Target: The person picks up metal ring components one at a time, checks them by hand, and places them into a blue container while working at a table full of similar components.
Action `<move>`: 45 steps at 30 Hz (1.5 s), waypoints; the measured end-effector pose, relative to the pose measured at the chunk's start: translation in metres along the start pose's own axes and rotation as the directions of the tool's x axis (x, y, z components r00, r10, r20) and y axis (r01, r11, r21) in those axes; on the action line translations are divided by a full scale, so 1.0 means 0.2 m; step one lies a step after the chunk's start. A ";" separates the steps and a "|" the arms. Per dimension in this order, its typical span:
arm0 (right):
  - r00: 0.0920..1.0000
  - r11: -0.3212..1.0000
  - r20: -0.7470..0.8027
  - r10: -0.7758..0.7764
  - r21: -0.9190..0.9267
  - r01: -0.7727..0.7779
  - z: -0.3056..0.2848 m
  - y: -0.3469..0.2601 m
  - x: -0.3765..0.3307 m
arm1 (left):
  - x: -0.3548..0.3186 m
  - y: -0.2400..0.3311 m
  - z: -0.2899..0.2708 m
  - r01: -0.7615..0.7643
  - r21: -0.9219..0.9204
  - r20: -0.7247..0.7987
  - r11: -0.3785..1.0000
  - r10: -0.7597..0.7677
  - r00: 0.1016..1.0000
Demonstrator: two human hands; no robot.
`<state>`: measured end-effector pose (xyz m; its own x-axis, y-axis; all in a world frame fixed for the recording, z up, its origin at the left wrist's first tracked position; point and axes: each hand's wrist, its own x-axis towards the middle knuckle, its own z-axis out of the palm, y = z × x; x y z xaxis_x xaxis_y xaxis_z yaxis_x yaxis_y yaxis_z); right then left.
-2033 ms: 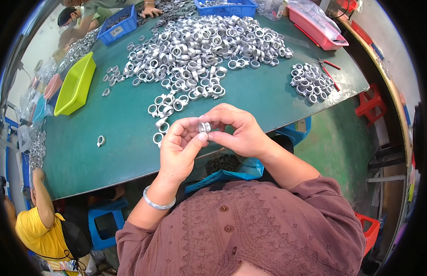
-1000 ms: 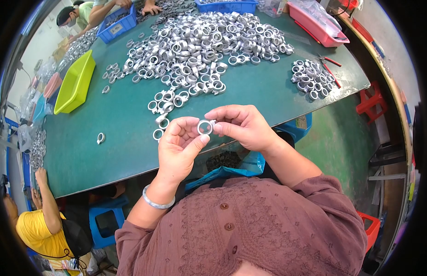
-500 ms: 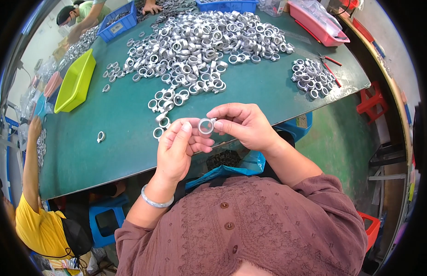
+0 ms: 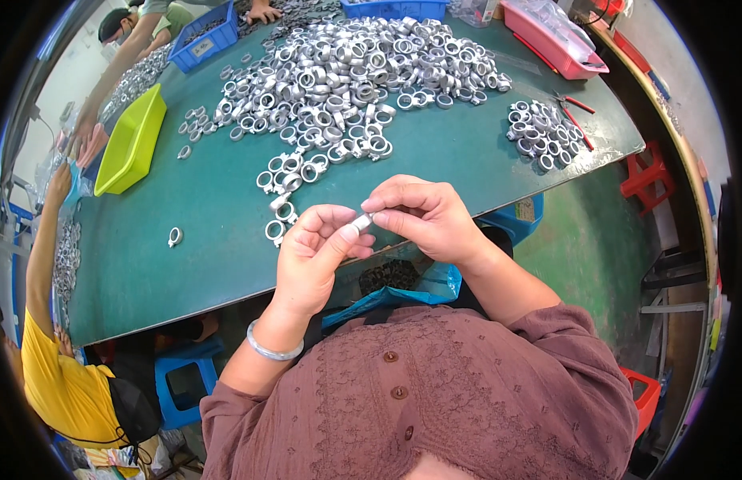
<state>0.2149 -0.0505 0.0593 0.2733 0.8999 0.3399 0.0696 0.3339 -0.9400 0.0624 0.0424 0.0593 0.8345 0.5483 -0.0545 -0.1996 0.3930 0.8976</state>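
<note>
A small silver metal ring with a lug (image 4: 362,222) is pinched between both my hands above the table's near edge, turned edge-on. My left hand (image 4: 305,254) grips its lower left side with thumb and fingers. On the other side, the thumb and fingertips of my right hand (image 4: 425,218) close on the lug end, hiding part of it. Beyond my hands, a large heap of similar rings (image 4: 331,84) spreads over the green table (image 4: 227,192), with a short trail of rings reaching toward my left hand. One lone ring (image 4: 175,237) lies farther left.
A smaller ring pile (image 4: 539,138) sits at the right beside red-handled pliers (image 4: 577,120). Around the table are a yellow-green tray (image 4: 133,144), a blue bin (image 4: 203,38) and a pink basket (image 4: 551,44). A person in yellow (image 4: 63,392) works at the left; others reach in at the far left.
The ring has turned from showing its round opening to edge-on between my fingers. My left thumb has moved over it. At the far left, a co-worker's arm has reached down toward the containers.
</note>
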 end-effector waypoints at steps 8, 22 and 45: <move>0.999 0.995 -0.012 0.041 0.094 -0.040 0.00 0.01 -0.01 | 0.00 -0.04 0.00 -0.286 0.163 0.026 0.944 0.286 0.958; 1.000 0.983 0.000 -0.015 -0.181 0.015 -0.08 -0.01 0.05 | -0.04 -0.06 0.00 -0.276 0.228 0.192 0.934 0.235 0.953; 0.995 0.963 0.048 0.092 0.250 -0.101 0.03 0.00 0.05 | 0.02 0.02 0.06 -0.056 -0.051 -0.065 0.997 0.052 0.997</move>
<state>0.2126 -0.0407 0.0634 0.2319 0.9393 0.2529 -0.2004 0.3006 -0.9325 0.0709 0.0364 0.0678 0.7878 0.6149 -0.0356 -0.2716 0.3986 0.8760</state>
